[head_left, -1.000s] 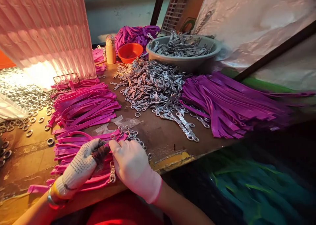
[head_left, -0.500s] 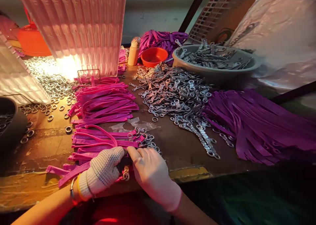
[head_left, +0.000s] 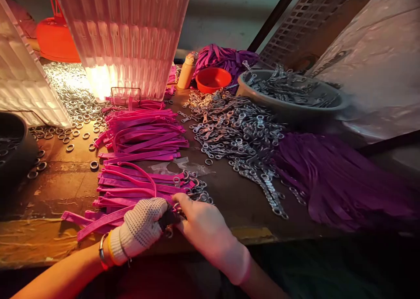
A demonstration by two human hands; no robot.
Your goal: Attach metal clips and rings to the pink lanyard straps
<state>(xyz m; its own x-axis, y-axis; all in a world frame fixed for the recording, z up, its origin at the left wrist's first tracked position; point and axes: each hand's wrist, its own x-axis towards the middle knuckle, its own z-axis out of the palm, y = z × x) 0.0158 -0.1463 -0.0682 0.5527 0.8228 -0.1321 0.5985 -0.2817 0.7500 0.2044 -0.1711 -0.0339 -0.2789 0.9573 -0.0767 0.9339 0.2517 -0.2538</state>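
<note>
My left hand [head_left: 144, 222], in a dotted knit glove, is closed around a dark object [head_left: 168, 218] at the table's front edge. My right hand [head_left: 208, 233], in a thin pale glove, has its fingers pinched at a small metal ring [head_left: 177, 206] beside that object. What else the fingers hold is hidden. Just behind both hands lie pink straps [head_left: 127, 187] with metal rings at their right ends. A loose pink strap [head_left: 101, 224] reaches toward my left wrist.
Metal links [head_left: 243, 128] are heaped at the centre right, before a grey basin [head_left: 292, 102]. Purple straps [head_left: 344, 181] lie right. A red bowl [head_left: 213, 81] and bottle [head_left: 187, 73] stand behind. Ribbed panels [head_left: 124, 36], loose rings [head_left: 70, 147] and a black bowl [head_left: 19, 159] are left.
The view has shifted slightly. The fingers of my right hand have moved a little away from my left hand, and more of the dark object and a ring now show between them.
</note>
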